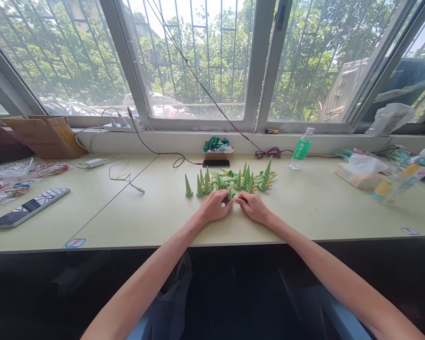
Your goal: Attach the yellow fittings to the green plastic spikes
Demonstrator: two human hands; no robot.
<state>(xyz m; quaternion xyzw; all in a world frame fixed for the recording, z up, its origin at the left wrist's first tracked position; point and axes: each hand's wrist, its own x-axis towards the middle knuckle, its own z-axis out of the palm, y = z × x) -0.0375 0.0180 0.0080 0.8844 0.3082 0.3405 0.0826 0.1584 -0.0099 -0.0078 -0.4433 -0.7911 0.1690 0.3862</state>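
My left hand (216, 206) rests low over the table with its fingers closed around a small green cone (230, 194), whose tip points up. Close beside it on the right, my right hand (252, 206) pinches at the cone's lower side, where a tiny yellow piece (234, 199) shows at the fingertips. Just beyond both hands is a cluster of similar green cones with round bases, some upright and some lying down, with small yellow bits among them. One upright cone (188, 186) stands at the cluster's left end, and a taller stack (265, 175) rises at its right.
Behind the cones lie a black phone (216, 163) and a small box (217, 150) with green material. A bottle (302, 148), tissue box (361, 169) and another bottle (405, 175) are to the right. Leftward are a cable (127, 177), a tablet-like device (28, 208) and a cardboard box (49, 137).
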